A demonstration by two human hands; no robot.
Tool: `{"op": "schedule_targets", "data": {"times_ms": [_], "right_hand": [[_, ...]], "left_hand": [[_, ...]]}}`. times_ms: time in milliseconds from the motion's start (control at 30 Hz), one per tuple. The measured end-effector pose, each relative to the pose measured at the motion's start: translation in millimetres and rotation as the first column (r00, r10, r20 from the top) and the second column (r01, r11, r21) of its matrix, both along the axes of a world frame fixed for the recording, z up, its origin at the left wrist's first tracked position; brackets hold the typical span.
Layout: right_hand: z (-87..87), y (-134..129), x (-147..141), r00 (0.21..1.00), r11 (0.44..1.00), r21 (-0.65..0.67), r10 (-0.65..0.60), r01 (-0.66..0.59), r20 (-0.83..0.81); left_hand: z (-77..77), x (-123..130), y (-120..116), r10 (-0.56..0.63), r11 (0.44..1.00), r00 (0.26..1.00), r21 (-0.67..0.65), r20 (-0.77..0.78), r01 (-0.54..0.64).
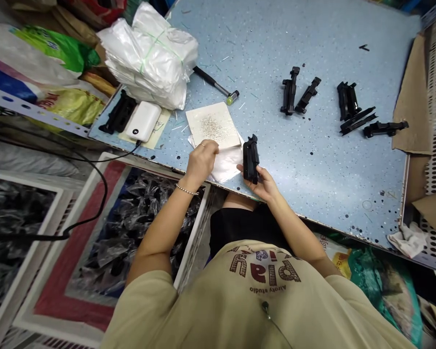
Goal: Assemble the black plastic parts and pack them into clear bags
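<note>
My right hand (263, 185) grips a long black plastic part (251, 157), holding it upright near the table's front edge. My left hand (203, 162), a ring and a beaded bracelet on it, is closed at the front edge of a square cream-coloured pad (212, 116). Its fingertips are pinched; what they hold, if anything, is too small to make out. Many tiny brownish specks lie on the pad's middle. White plastic sheets (227, 164) stick out under the pad, between my hands.
Several similar black parts (289, 92) lie to the right. A hammer (218, 86) rests behind the pad, beside stacked white plastic bags (150, 58). A white power bank (144, 121) with a cable sits left. Below stand crates of bagged black parts (131, 218).
</note>
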State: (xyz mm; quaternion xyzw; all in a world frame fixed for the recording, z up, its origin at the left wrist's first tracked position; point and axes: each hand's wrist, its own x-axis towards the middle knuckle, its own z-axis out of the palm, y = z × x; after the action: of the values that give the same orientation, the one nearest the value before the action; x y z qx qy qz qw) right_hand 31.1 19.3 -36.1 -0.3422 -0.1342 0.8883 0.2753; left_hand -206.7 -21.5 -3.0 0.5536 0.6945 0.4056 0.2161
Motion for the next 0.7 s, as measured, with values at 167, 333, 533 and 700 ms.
{"op": "schedule_targets", "data": {"times_ms": [167, 333, 533, 700], "right_hand": [[9.6, -13, 24, 0.993, 0.994, 0.075, 0.088, -0.082, -0.077], [22.0, -19, 17, 0.966, 0.988, 0.064, 0.149, -0.138, -0.213], [14.3, -5, -29, 0.993, 0.999, -0.033, -0.015, 0.011, -0.116], [11.5, -14, -12, 0.998, 0.999, -0.031, -0.029, 0.027, -0.049]], "left_hand": [[1.1, -3, -2, -0.165, 0.973, 0.96, -0.195, -0.225, 0.122], [-3.4, 3, 1, -0.101, 0.949, 0.979, -0.279, 0.174, 0.148], [0.1, -3, -4, -0.173, 0.973, 0.984, -0.166, -0.052, 0.162], [1.1, -13, -8, -0.172, 0.979, 0.887, -0.17, -0.429, 0.108]]}}
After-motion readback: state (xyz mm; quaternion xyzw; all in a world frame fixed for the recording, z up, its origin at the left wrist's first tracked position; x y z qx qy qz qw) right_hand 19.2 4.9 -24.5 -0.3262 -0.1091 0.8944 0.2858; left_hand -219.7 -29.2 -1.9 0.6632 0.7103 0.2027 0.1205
